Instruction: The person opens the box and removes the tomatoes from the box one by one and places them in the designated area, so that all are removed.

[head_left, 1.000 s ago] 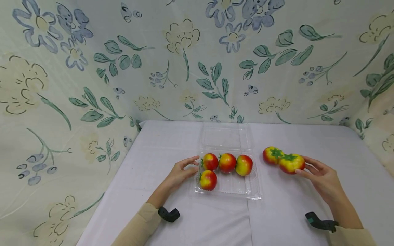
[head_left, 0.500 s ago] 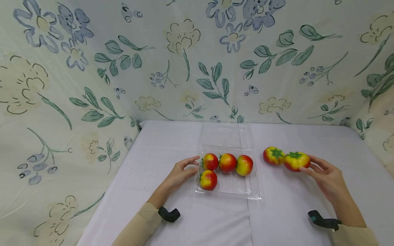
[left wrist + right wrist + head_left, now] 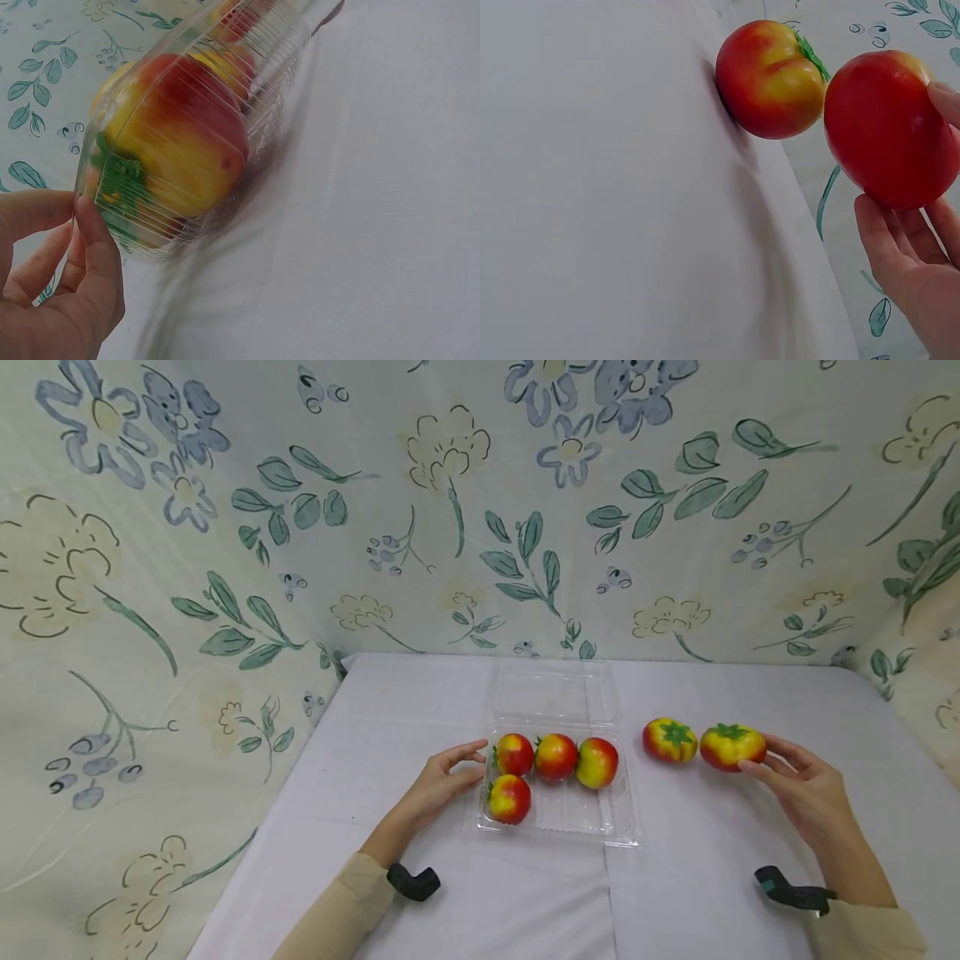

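My right hand [image 3: 810,785] holds a red-and-yellow, tomato-like fruit [image 3: 732,747] with a green leafy top between thumb and fingers. In the right wrist view its smooth red side [image 3: 889,131] faces the camera, raised off the white cloth. A second fruit [image 3: 670,740] of the same kind lies on the cloth just left of it, with a small gap between them. My left hand [image 3: 438,783] pinches the left rim of a clear plastic clamshell box [image 3: 570,822]. Inside the box sit several such fruits [image 3: 556,756], most in the back row and one at front left [image 3: 509,799].
The clamshell's lid [image 3: 553,692] lies folded back toward the rear. A white cloth [image 3: 390,710] covers the table, and a floral curtain [image 3: 450,527] rises behind and beside it. Black wrist mounts [image 3: 414,882] are on both forearms.
My right hand has moved right and slightly back with its fruit, away from the fruit beside it, and a gap has opened between the two. The left hand keeps its place at the box.
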`<state>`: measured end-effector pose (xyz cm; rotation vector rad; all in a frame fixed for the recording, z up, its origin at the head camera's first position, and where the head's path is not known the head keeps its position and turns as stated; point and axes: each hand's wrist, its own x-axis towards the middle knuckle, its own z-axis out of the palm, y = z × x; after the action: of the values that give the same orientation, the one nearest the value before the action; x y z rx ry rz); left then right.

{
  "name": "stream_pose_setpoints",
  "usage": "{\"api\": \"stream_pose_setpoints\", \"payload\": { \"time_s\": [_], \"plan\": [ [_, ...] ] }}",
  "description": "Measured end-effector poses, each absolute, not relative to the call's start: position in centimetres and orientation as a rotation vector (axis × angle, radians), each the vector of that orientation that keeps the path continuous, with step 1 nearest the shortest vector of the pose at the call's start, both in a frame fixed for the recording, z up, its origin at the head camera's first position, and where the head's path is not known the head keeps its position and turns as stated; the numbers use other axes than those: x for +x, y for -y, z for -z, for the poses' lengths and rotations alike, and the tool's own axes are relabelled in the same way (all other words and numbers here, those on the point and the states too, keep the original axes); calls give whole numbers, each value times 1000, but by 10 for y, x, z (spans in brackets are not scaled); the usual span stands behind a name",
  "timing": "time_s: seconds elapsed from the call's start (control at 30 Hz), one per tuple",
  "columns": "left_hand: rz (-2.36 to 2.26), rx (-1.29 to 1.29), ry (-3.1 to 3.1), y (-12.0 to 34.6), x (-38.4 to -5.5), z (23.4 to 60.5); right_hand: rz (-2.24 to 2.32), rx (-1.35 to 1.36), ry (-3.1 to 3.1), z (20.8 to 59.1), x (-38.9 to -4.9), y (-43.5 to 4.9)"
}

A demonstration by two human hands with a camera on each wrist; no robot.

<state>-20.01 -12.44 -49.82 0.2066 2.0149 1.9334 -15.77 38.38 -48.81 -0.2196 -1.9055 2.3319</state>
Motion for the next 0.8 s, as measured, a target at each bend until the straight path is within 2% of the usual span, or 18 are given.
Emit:
{"api": "stream_pose_setpoints", "payload": {
  "time_s": [0.8],
  "plan": [
    [-1918, 214, -2023, 124, -199, 496, -2361, -352, 1817, 497, -170, -388]
  ]
}}
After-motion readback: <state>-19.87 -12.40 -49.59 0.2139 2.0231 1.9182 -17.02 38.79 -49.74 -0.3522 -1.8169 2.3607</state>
